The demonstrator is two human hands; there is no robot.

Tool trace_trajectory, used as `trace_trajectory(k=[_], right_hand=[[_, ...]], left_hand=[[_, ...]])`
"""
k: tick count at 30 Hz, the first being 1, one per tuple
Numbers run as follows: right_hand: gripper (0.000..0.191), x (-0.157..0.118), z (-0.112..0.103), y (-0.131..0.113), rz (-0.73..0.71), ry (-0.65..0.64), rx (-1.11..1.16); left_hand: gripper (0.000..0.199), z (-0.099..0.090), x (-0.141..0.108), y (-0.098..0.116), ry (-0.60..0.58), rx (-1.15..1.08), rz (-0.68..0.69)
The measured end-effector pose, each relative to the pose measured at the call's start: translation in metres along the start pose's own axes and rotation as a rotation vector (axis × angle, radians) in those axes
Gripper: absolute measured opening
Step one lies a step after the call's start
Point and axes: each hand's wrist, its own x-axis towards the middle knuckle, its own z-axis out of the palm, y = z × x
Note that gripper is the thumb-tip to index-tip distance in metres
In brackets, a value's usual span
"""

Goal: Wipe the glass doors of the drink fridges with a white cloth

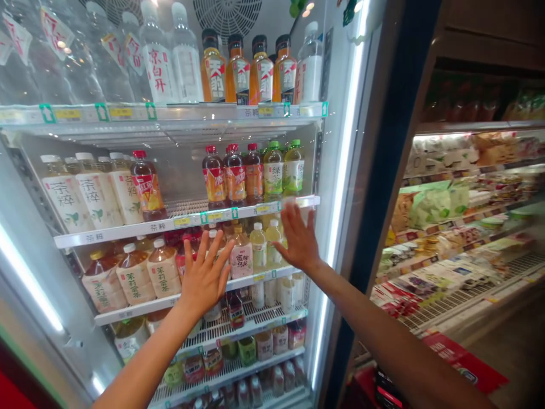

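Both hands are raised in front of a lit drinks fridge with several shelves. My left hand (206, 270) has its fingers spread and holds nothing; it covers part of the third shelf, near a peach-coloured labelled bottle (242, 253). My right hand (299, 236) is also spread and empty, its fingertips smeared by motion. It overlaps the right end of the second shelf's front edge (187, 220), just below the green-capped tea bottles (273, 170). Whether either hand touches anything, I cannot tell. Red-capped tea bottles (236, 173) stand left of the green ones.
Clear water bottles (157, 57) and amber bottles (237, 71) line the top shelf. White-capped tea bottles (96, 193) stand at left on the second shelf. A bright light strip (340, 187) and a dark frame (385, 153) border the right side. Beyond is an open chiller (460, 250) with packaged food.
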Motion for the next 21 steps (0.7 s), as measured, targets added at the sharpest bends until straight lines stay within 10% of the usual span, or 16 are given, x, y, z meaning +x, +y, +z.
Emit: trace_trajectory(k=[3,8,14,19,21], right_hand=[[0.090,0.008,0.001,-0.009,0.128,0.058,0.007],[0.089,0.002,0.006,-0.061,-0.338,-0.037,0.071],[0.088,0.025,0.011,-0.075,0.052,0.121,0.051],[0.085,0.036,0.015,-0.126,-0.485,-0.007,0.091],[0.084,0.056,0.011,-0.134,-0.490,0.012,0.083]], left_hand=[[0.074,-0.001,-0.002,-0.001,-0.002,0.004,-0.015],[0.074,-0.010,-0.011,-0.012,-0.008,0.019,-0.043],[0.074,-0.029,-0.034,-0.039,0.004,0.058,-0.087],[0.075,-0.042,-0.048,-0.059,-0.001,0.079,-0.128],[0.075,-0.046,-0.053,-0.067,-0.007,0.089,-0.145]])
